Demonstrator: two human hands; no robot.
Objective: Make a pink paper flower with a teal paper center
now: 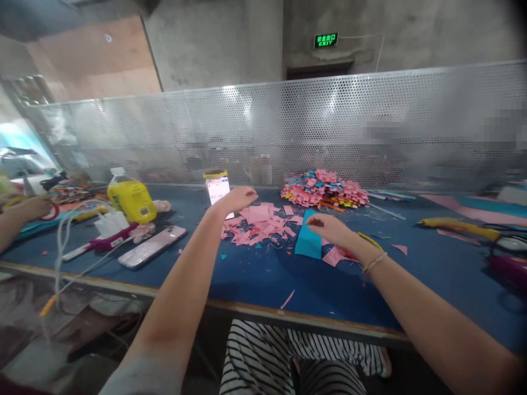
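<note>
My left hand (242, 198) is over the back of a heap of pink cut paper pieces (265, 224), just right of an upright phone with a timer on its lit screen (217, 189). Its fingers are loosely bent, and nothing shows in them. Above a blue paper strip (308, 246) hovers my right hand (329, 227), its fingers curving down and apart from one another; I see nothing held in it. Beneath that wrist lie scissors with a yellow and orange handle (368, 240), partly hidden, beside pink paper (334, 257).
A pile of pink and blue paper bundles (325, 188) sits by the perforated metal screen (255, 126). On the left are a yellow bottle (130, 197), a phone (152, 248), a power strip (113, 240) and another person's hand (37, 207). A yellow-handled tool (461, 226) lies right.
</note>
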